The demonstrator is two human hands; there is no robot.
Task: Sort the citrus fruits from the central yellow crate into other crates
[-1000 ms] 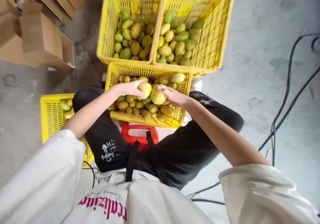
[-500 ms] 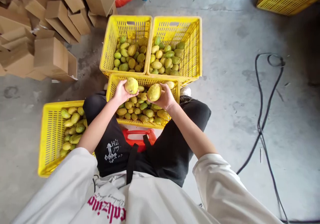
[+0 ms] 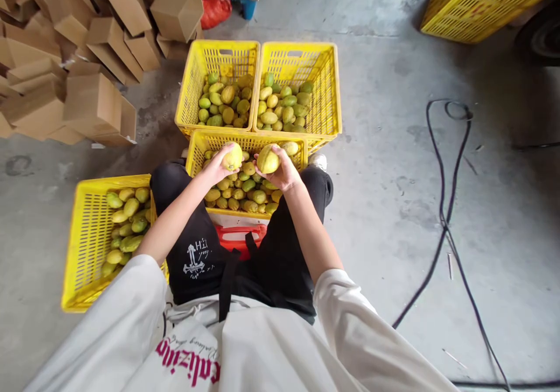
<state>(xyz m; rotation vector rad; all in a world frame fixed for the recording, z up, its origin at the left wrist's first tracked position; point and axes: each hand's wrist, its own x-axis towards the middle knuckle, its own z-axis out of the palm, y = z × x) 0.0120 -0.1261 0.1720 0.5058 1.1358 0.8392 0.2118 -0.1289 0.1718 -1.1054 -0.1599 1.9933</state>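
Note:
My left hand (image 3: 217,167) is wrapped round a yellow oval fruit (image 3: 232,157), its blossom end tilted toward me. In my right hand (image 3: 284,173) lies another yellow fruit (image 3: 268,160) with faint ridges, held by thumb and fingers. Both hands are over the near yellow crate (image 3: 247,212) between my knees, which is filled with yellow and green fruits (image 3: 248,185) of the same kind. A single paler fruit (image 3: 289,147) rests at that crate's far right corner. I cannot tell the exact kind of fruit.
Two yellow crates (image 3: 177,109) (image 3: 339,106) of fruit stand just beyond. Another fruit crate (image 3: 83,234) is at my left. Cardboard boxes (image 3: 94,103) pile up at far left. A black cable (image 3: 446,223) loops across the floor at right. A red stool (image 3: 238,235) shows between my legs.
My hands keep hold of the same two fruits, which are turned slightly. My right knee has swung inward, and the view has shifted a little.

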